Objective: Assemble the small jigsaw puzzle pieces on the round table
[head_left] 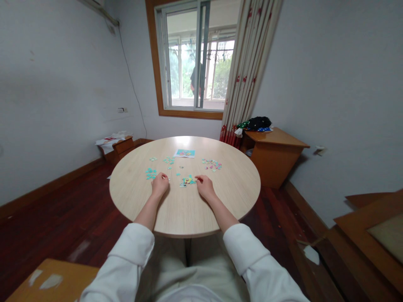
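Round table [189, 214], pale wood grain, smooth top. Person seated at it, white sleeves, both forearms resting on the surface.

Far side of the table: a picture card [184, 153] lying flat, blue-toned, likely the reference print.

Puzzle pieces spread in loose groups across the far half. A right group [212, 164], pink and mixed colours; a teal cluster [150, 173] at left; a small scatter [169, 160] behind it. All lie flat, apart from one another.

Joined patch [188, 180], teal and yellow, sits between the hands, near the table's middle.

Left hand [160, 184]: curled loosely, knuckles up, fingertips down on the table just beside the teal cluster. It may pinch a single piece; too small to tell.

Right hand [205, 185]: curled, fingertips touching or just beside the right edge of the joined patch. Whether it grips a piece cannot be told.

Handling, as judged: pieces are thin card, very light, stiff enough to hold shape but bendable at the tabs. The smooth top gives little to get under, so a flat piece is best slid to lift an edge, then pinched at its sides between thumb and forefinger. The joined patch is fragile at its seams; better pushed flat along the table than lifted by one corner.
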Tool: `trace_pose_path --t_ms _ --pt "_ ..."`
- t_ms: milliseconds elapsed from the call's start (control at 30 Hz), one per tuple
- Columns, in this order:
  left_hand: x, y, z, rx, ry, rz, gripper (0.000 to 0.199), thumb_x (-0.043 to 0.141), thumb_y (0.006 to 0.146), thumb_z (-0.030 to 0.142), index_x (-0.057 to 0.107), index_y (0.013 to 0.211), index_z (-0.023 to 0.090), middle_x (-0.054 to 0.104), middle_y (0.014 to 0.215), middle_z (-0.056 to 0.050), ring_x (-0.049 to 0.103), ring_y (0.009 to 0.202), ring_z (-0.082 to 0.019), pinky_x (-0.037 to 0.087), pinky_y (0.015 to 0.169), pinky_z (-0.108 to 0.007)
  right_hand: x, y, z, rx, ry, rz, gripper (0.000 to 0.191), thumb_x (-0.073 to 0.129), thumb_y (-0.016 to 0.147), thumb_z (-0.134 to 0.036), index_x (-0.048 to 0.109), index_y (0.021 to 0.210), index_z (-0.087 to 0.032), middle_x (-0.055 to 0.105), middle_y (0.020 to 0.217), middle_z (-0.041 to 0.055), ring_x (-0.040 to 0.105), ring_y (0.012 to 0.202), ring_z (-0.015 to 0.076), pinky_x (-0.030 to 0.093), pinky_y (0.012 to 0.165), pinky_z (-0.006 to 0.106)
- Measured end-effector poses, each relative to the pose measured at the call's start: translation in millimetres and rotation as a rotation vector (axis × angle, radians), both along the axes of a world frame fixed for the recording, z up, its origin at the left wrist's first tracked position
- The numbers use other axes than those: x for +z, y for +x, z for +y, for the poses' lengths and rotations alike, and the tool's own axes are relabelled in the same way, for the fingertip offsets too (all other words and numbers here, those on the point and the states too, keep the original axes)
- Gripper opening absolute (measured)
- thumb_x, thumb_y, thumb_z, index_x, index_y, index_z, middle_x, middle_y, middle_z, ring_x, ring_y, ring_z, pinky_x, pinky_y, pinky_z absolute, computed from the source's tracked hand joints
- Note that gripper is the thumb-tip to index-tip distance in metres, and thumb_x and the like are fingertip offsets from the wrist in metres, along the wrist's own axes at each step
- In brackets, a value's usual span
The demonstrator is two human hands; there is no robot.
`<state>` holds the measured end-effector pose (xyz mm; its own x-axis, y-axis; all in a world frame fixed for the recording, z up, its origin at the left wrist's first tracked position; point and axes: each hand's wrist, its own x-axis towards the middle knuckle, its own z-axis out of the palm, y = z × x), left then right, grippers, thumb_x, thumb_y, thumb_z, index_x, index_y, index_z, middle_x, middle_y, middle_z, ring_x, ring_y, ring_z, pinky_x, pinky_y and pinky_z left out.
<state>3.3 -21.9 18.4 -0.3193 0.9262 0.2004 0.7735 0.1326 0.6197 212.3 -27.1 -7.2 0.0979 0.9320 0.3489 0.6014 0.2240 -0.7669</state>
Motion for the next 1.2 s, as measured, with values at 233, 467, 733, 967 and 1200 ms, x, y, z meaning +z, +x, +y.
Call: trace_pose_path --t_ms 233,467,733,967,1200 --pt "1.4 0.3 -1.6 -0.005 0.000 -0.005 0.020 0.046 0.080 0.018 0.065 0.086 0.019 0.070 0.085 -0.006 0.064 0.085 -0.021 0.043 0.076 -0.030 -4.8 -0.8 4.1 0.014 0.004 -0.010 0.029 0.049 0.081 -0.013 0.071 0.098 -0.020 0.069 0.104 0.0065 0.063 0.094 0.0165 0.045 0.091 0.030" --pt "3.3 1.1 -2.3 0.000 -0.010 -0.004 0.021 0.045 0.080 0.017 0.065 0.086 0.019 0.070 0.084 -0.006 0.064 0.086 -0.021 0.043 0.079 -0.031 6.2 -10.7 22.6 0.026 -0.061 -0.101 0.031 0.045 0.085 -0.014 0.070 0.103 -0.019 0.068 0.112 0.0072 0.061 0.102 0.0168 0.043 0.092 0.028" --pt "4.6 1.4 -3.8 0.004 -0.027 -0.004 0.019 0.045 0.082 0.018 0.063 0.086 0.021 0.071 0.087 -0.005 0.064 0.089 -0.022 0.042 0.081 -0.032 29.6 -42.7 34.2 0.261 -0.064 -0.607 0.037 0.034 0.092 -0.015 0.062 0.115 -0.022 0.059 0.130 0.0077 0.044 0.129 0.0210 0.024 0.107 0.046" --pt "2.9 1.0 -2.5 0.001 -0.024 0.016 0.020 0.044 0.083 0.018 0.064 0.087 0.020 0.071 0.089 -0.006 0.064 0.092 -0.022 0.041 0.084 -0.032 35.8 -67.6 55.3 0.351 -0.149 -0.763 0.043 0.027 0.098 -0.028 0.044 0.136 -0.019 0.035 0.151 0.0119 0.021 0.143 0.0262 0.008 0.112 0.055" --pt "2.3 1.1 -2.3 -0.013 -0.030 -0.004 0.022 0.043 0.083 0.018 0.064 0.089 0.020 0.071 0.088 -0.006 0.064 0.092 -0.022 0.040 0.086 -0.033 39.9 -53.4 62.6 0.277 -0.108 -0.813 0.040 0.025 0.099 -0.027 0.059 0.116 -0.014 0.061 0.123 0.0165 0.050 0.122 0.0256 0.013 0.110 0.054"
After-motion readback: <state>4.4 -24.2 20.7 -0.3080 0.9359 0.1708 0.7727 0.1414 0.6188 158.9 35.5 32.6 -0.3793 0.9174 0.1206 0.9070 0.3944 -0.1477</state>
